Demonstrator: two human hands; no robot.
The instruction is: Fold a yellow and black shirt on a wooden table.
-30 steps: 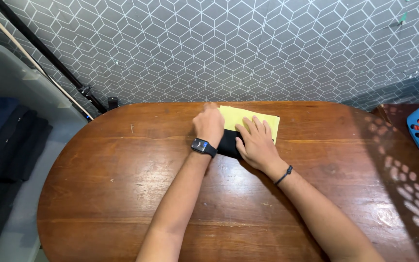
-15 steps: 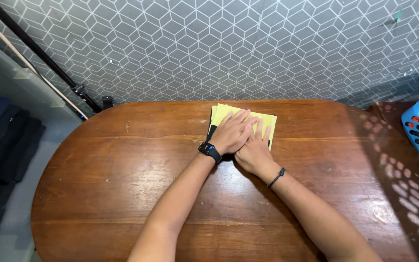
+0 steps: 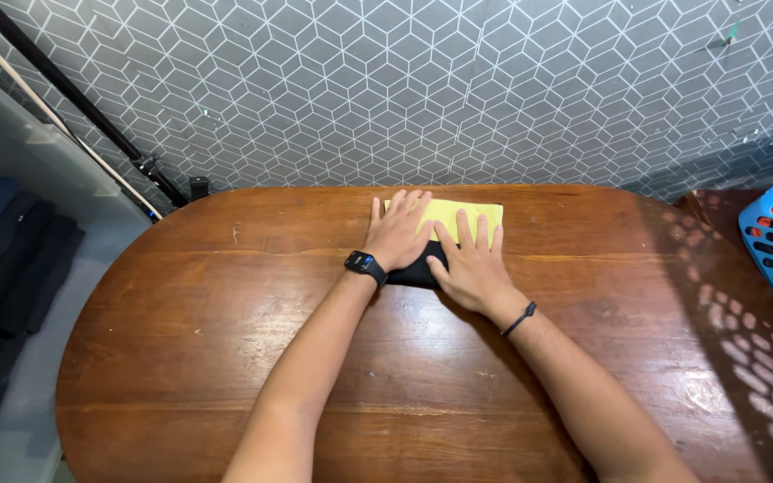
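Both palms, the left hand (image 3: 397, 234) and right hand (image 3: 470, 265) side by side, fingers spread, press flat the folded yellow-and-black cloth (image 3: 479, 215) near the table's (image 3: 225, 340) far edge; next likely another fold or smoothing.

- We see a folded yellow cloth (image 3: 454, 213) lying flat near the table's far edge, by the wall.
- Its black underside (image 3: 418, 271) shows along the near edge, partly hidden.

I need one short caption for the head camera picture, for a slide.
Left hand and right hand press flat on a folded yellow and black cloth on a wooden table.
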